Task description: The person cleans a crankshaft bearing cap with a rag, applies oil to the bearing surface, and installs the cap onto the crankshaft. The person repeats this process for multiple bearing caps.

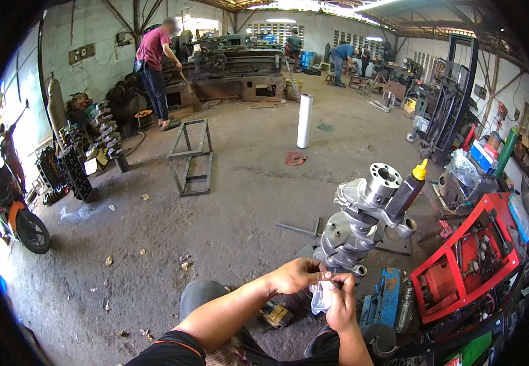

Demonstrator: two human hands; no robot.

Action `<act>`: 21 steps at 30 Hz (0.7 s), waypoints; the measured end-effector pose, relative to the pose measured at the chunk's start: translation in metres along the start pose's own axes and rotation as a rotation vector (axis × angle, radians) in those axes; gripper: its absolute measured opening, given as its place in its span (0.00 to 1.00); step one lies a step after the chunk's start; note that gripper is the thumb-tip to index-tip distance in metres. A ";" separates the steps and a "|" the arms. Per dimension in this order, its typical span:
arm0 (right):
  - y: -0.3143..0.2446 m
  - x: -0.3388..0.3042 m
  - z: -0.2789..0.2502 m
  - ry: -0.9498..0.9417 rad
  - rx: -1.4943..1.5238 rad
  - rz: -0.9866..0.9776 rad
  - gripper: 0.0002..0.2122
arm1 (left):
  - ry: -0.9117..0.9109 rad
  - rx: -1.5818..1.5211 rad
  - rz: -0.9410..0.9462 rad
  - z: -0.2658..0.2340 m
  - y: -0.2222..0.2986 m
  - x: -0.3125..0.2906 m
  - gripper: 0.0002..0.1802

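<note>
My left hand (300, 276) and my right hand (342, 306) meet low in the middle of the view, fingertips close together. Between them is a small clear plastic bag (320, 297), pinched by the fingers of both; what it contains is too small to make out. Just beyond my hands a large metal crankshaft (347, 229) stands on end. A black bottle with a yellow nozzle cap (406, 194) rests against or on its upper right side. Below my left wrist, a yellow and black object (275, 314) lies on the floor, partly hidden.
A red metal tray (426, 293) with tools stands at right, beside blue metal pieces (390, 296). Ahead are a T-shaped bar (301, 229), a white roll (304, 121) and a metal frame (190, 157). A motorcycle (24, 222) stands left. One person (153, 73) works at a large machine.
</note>
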State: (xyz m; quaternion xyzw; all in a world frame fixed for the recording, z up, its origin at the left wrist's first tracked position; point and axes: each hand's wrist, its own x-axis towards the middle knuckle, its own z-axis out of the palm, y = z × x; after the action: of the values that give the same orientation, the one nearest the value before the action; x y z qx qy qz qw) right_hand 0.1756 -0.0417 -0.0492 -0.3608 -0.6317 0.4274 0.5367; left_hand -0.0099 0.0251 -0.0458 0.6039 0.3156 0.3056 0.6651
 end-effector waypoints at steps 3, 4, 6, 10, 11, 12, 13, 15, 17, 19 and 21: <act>0.001 0.001 0.002 0.039 0.097 0.011 0.07 | 0.073 0.062 -0.037 0.004 0.004 0.001 0.15; 0.001 0.002 0.003 0.055 0.144 0.013 0.07 | 0.102 0.068 -0.035 0.006 0.006 0.000 0.14; 0.000 0.002 0.005 0.085 0.178 0.041 0.07 | 0.192 -0.007 0.126 0.009 0.011 -0.002 0.10; 0.000 0.001 0.005 0.114 0.098 0.087 0.07 | 0.383 0.306 0.316 0.009 0.025 -0.012 0.07; 0.001 0.001 0.005 0.121 0.091 0.097 0.07 | 0.359 0.427 0.512 0.007 0.028 -0.014 0.08; 0.003 0.001 0.004 0.130 0.071 0.098 0.07 | 0.300 0.439 0.532 0.007 0.031 -0.016 0.09; 0.005 0.001 0.004 0.134 0.088 0.102 0.07 | 0.259 0.458 0.561 0.006 0.034 -0.018 0.09; 0.009 0.002 0.003 0.151 0.087 0.092 0.08 | 0.234 0.509 0.595 0.009 0.036 -0.021 0.10; 0.012 0.002 0.002 0.162 0.089 0.108 0.08 | 0.244 0.521 0.559 0.011 0.038 -0.022 0.09; 0.013 0.002 0.002 0.178 0.066 0.109 0.08 | 0.247 0.547 0.544 0.013 0.038 -0.022 0.10; 0.013 0.001 0.002 0.189 0.026 0.074 0.08 | 0.255 0.581 0.535 0.013 0.039 -0.022 0.10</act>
State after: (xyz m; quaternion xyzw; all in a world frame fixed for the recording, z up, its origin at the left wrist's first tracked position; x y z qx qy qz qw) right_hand 0.1733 -0.0363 -0.0607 -0.4156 -0.5589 0.4194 0.5823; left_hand -0.0138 0.0035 -0.0044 0.7845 0.3007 0.4382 0.3196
